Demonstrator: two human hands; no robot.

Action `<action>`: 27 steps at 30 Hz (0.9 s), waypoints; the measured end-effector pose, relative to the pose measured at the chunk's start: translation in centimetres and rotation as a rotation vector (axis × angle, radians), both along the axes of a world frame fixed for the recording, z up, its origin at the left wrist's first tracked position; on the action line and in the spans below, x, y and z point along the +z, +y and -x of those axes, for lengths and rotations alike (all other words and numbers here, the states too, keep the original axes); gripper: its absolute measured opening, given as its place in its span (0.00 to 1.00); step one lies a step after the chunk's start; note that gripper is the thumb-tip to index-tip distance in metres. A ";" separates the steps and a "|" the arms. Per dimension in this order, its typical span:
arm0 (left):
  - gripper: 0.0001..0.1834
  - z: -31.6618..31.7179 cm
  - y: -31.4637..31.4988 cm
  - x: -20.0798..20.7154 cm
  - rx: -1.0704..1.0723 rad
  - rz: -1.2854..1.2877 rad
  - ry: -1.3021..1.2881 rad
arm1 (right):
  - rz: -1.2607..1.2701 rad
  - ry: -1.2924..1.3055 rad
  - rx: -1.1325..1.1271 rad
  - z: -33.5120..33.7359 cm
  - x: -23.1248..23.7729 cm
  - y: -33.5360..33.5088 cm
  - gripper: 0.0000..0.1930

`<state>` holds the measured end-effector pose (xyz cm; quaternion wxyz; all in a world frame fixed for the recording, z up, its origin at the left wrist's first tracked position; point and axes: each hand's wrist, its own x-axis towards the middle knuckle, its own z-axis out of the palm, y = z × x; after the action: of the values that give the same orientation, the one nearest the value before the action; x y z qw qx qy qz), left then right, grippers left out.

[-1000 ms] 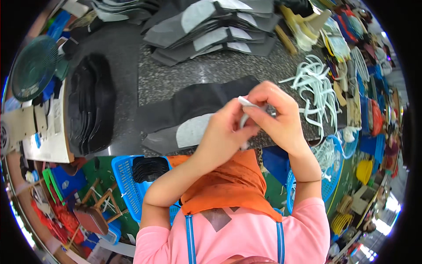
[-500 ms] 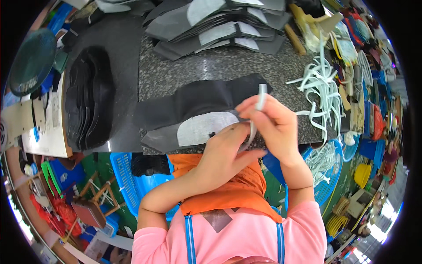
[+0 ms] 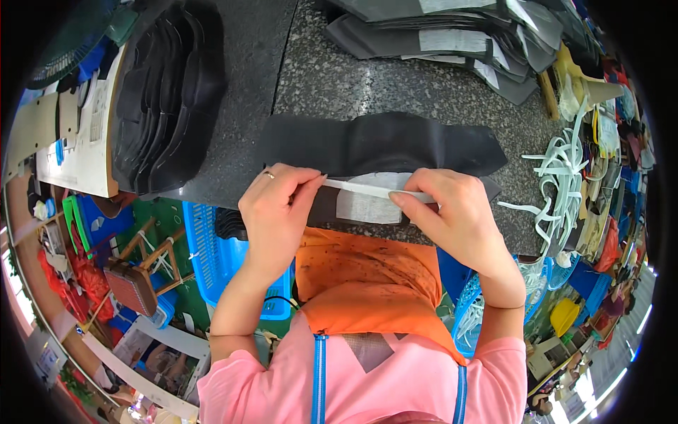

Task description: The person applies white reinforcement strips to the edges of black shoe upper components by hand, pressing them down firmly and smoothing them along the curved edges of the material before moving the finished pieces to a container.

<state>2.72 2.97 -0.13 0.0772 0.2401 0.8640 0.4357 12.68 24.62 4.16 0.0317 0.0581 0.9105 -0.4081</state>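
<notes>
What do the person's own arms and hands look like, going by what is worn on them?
The left hand is ungloved, with a slim, shiny ring. The right hand is ungloved too, with no ring visible. Short, plain pink sleeves leave the forearms bare.

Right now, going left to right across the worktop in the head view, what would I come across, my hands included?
Pile of black pieces, your left hand, the white strip pulled between both hands, your right hand, tangled bunch of pale strips.
</notes>
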 end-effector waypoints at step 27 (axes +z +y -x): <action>0.31 -4.5 3.2 -2.8 -0.568 -0.027 0.363 | 0.008 -0.207 -0.052 -0.2 0.3 4.5 0.08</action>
<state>7.23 6.18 -2.91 0.0371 0.5460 0.7563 0.3584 12.83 29.14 4.46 0.1152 0.1234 0.8989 -0.4043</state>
